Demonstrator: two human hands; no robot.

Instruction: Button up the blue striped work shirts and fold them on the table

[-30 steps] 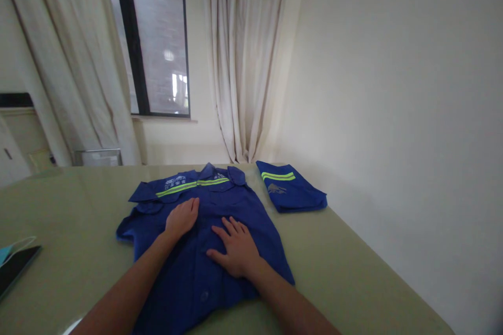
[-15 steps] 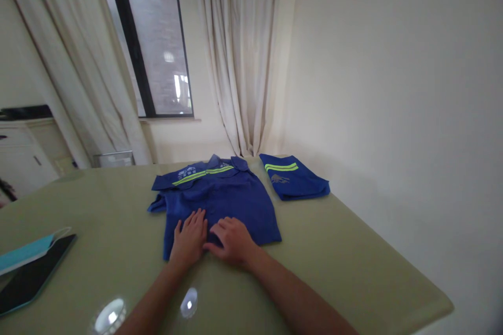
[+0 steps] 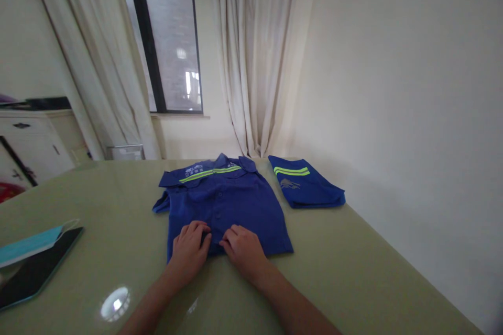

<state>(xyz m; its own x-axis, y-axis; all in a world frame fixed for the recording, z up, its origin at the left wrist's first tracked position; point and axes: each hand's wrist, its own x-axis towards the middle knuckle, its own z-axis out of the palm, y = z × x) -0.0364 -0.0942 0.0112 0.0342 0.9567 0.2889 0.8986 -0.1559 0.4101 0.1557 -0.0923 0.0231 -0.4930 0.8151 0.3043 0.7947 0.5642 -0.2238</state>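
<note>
A blue work shirt (image 3: 231, 201) with yellow-green reflective stripes lies front up on the table, its collar at the far side and its buttons down the middle. At its lower edge, left of the button line, my left hand (image 3: 191, 248) has curled fingers and the thumb close to them, gripping the cloth. Just across the button line my right hand (image 3: 244, 248) pinches the same edge with bent fingers. The fingertips of both are partly hidden against the fabric. To the right lies a folded blue garment (image 3: 310, 188) with matching stripes, apart from both hands.
On the left of the glossy greenish table (image 3: 118, 204), a light blue face mask (image 3: 31, 246) rests on a dark flat tablet-like object (image 3: 43, 269). Behind are curtains (image 3: 259, 63), a window (image 3: 173, 36) and a white cabinet (image 3: 35, 136). A wall (image 3: 408, 115) borders the right side.
My fingers, flatter on the shirt before, have curled in at its lower edge, and the hands have drawn slightly apart. The front now lies smoother with its buttons showing. The view has shifted left.
</note>
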